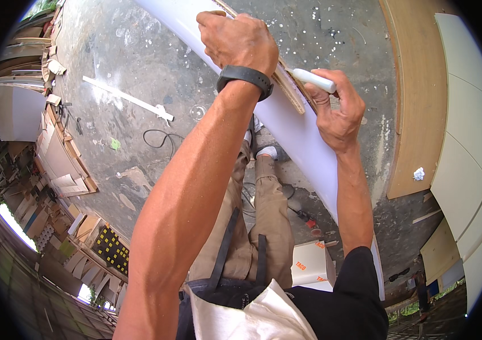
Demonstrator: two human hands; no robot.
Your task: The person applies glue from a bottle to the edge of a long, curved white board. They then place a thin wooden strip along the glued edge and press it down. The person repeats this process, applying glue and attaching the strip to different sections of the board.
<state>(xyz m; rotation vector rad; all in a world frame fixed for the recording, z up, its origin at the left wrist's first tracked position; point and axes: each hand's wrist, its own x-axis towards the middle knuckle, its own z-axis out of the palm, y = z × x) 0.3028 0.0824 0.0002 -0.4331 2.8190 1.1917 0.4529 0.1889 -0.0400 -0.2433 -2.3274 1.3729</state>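
Note:
A long glossy white panel (pixel 294 136) runs slantwise in front of me, from the upper left toward the lower right. Along its right edge lies a narrow wooden strip (pixel 291 93). My left hand (pixel 240 42) is closed over this strip near the top of the view, its fingertips partly hidden; a black band circles the wrist. Lower and to the right, my right hand (pixel 340 110) pinches a slim white bottle (pixel 315 80) between thumb and fingers. The bottle's narrow tip points left, at the panel's edge beside the strip; whether it touches cannot be seen.
A white strip (pixel 127 97) and a dark cable (pixel 162 136) lie on the stained concrete floor at left. Tan board (pixel 419 113) and pale panels (pixel 470 124) stand along the right. By my legs sits a white box (pixel 309 263). Wood offcuts (pixel 62 153) crowd the left side.

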